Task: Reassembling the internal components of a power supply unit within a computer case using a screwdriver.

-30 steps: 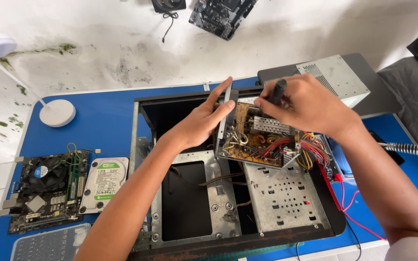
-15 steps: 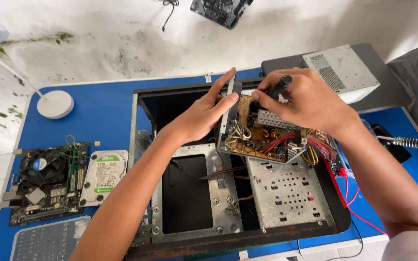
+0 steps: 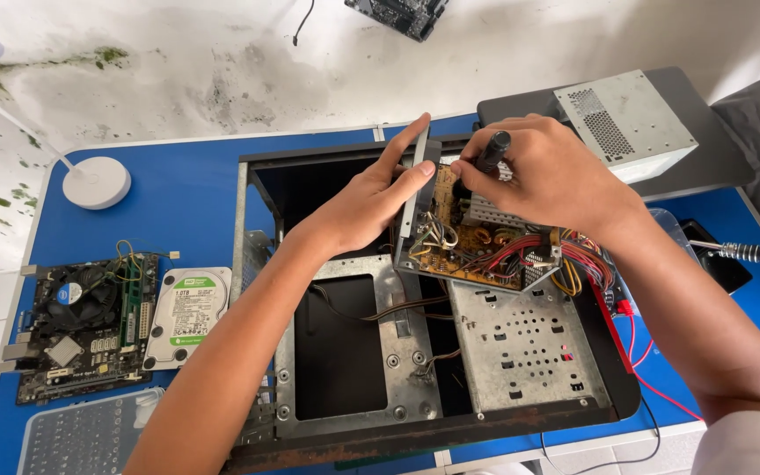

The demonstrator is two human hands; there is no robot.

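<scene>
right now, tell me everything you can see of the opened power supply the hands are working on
The opened power supply is a lidless metal tray with a brownish circuit board, a finned grey heatsink, coils and a bundle of red, yellow and black wires trailing right. It sits tilted inside the open computer case, near its far edge. The left hand presses flat against its left wall; the right hand holds a black-handled tool over it.

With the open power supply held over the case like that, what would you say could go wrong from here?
1. The left hand only braces the power supply by its edge, so it might tilt or slip into the case.
2. The right hand presses a screwdriver down near the bare board; a slip could gouge parts.
3. The loose wires may snag on the case wall.
</scene>
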